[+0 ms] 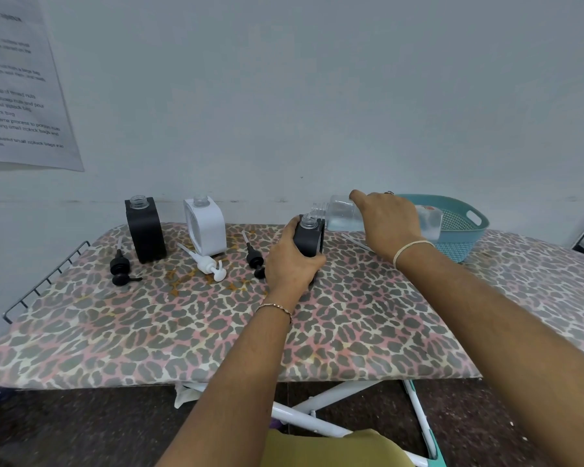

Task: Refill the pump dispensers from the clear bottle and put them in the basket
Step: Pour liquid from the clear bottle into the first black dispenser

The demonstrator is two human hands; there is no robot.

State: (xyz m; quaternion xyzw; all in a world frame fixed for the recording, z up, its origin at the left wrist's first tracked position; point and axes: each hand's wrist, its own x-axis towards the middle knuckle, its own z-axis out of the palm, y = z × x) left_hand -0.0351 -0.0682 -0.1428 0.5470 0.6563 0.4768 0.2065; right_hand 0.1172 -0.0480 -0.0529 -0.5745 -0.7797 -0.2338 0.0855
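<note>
Right hand grips clear bottle over dispenser; label, perhaps red, unreadable.

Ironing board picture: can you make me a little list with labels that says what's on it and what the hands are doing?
surface: ironing board, leopard-print cover
steadying: left hand grips black dispenser, upright, pump off
pouring: right hand holds clear bottle tipped, mouth at that dispenser's neck
waiting: spare black dispenser and white dispenser, upright, pumps off
loose pumps: left black pump, white pump, middle black pump, lying on the board
basket: teal basket, far right, behind the right hand
</note>
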